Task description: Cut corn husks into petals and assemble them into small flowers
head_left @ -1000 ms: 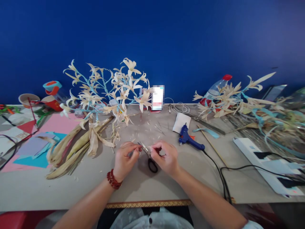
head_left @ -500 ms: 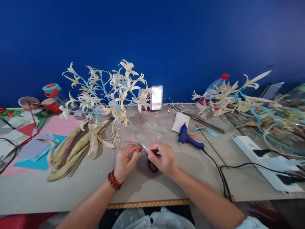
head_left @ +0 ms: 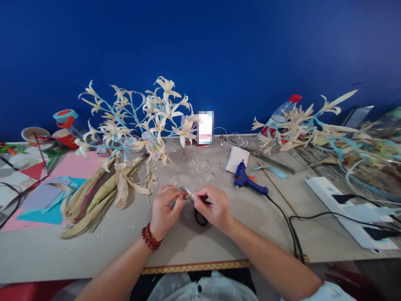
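Note:
At the middle of the table my left hand (head_left: 168, 207), with a red bead bracelet (head_left: 151, 237) at its wrist, has thumb and forefinger pinched together. What sits in that pinch is too small to name. Facing it, my right hand (head_left: 213, 207) is closed, fingertips almost meeting the left ones; its fingers hide whatever they grip. Between the hands is a pair of scissors (head_left: 200, 218), black handle toward me and metal blades pointing away. I cannot tell whether the scissors lie on the table or touch the right fingers. Small pale scraps are scattered just beyond.
Pale husk flowers (head_left: 125, 125) on blue stems stand back left, above dried corn husks (head_left: 90, 209) and coloured paper (head_left: 40, 215). To the right are a blue glue gun (head_left: 247, 180), a white power strip (head_left: 341, 213) with black cords, and more husk flowers (head_left: 300, 125). A lit phone (head_left: 205, 128) stands behind.
My hands keep nearly the same pose, pinched close together. The view has shifted very slightly; nothing has visibly been picked up or put down.

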### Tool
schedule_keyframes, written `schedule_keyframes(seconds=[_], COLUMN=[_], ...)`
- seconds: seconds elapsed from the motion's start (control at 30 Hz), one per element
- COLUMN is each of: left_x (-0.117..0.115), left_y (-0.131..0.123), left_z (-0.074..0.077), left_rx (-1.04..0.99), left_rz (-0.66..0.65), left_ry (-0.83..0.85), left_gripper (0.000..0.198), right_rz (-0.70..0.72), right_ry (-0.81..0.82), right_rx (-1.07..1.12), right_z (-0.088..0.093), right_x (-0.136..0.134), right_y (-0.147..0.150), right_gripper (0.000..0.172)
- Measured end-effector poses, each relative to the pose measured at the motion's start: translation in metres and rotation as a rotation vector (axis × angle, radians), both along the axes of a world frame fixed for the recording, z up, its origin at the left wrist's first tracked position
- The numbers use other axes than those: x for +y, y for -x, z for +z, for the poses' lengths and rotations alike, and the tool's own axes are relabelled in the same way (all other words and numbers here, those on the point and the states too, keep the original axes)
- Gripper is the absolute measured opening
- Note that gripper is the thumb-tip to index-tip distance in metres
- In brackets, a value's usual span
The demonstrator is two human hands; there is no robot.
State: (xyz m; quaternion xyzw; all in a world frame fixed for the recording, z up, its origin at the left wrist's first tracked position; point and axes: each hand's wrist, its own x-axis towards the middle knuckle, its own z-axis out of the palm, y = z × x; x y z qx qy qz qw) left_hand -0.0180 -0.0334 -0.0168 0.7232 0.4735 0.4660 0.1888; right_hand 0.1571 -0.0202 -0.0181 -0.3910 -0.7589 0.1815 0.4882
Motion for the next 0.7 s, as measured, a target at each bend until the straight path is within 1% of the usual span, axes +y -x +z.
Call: schedule_keyframes(seconds=[0.07, 0.2, 0.27, 0.4, 0.53, 0.6, 0.7], left_x=[-0.001, -0.002, -0.002, -0.001, -0.002, -0.003, -0.006], left_y=[0.002, -0.003, -0.007, -0.009, -0.004, -0.002, -0.004], left_z=[0.000, 0.001, 0.000, -0.003, -0.003, -0.002, 0.001], left_rx=[-0.037, -0.051, -0.048, -0.070, -0.091, -0.123, -0.134], left_rz=[0.002, -0.093, -0.109, -0.069, 0.000, -0.019, -0.072], left_ry=[0.018, 0.010, 0.006, 0.033, 0.132, 0.165, 0.114], left_gripper=[0.022, 0.018, 0.013, 0.016, 0.021, 0.022, 0.016], right_rz=[-0.012, 0.033, 0.042, 0.018, -0.029, -0.043, -0.018], right_ry=[0.006, 0.030, 0.034, 0.014, -0.009, -0.004, 0.019], right_rx=[0.022, -0.008, -0.027, -0.036, 0.028, 0.040, 0.000], right_z=[0.000, -0.001, -0.002, -0.002, 0.001, 0.001, 0.000], right_x=[0.000, -0.002, -0.003, -0.003, -0.002, -0.002, -0.003], right_y=[0.000, 0.003, 0.005, 0.004, 0.001, 0.001, 0.003], right_gripper=[0.008, 0.007, 0.008, 0.009, 0.009, 0.009, 0.009])
